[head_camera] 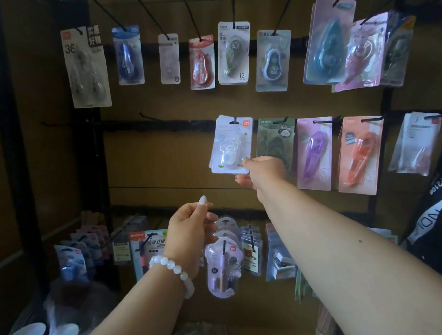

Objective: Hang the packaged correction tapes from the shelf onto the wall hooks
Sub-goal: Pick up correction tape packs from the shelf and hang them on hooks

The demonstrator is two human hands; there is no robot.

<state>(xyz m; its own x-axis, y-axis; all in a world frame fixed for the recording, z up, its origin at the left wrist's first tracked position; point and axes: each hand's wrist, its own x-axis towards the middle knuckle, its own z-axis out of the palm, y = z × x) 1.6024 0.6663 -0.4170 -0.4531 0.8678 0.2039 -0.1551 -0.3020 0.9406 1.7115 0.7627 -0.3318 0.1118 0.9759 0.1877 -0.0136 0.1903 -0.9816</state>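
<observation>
white correction tape pack (232,144) on dim brown wall (162,145) hook.

White pack with a red corner logo (232,144) right at her right hand (261,172), then green (275,142), purple (314,152) and orange (360,155) ones past it. Milky white bead bracelet (173,269) below the left hand (191,225).

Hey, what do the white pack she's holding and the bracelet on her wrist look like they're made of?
White pack, pinched by the right hand: looks like matte printed card with a clear plastic blister, judging by the glossy bulge over the tape. Bracelet on the left wrist: round, milky white, glossy beads, maybe stone or glass; cannot tell which.
</observation>
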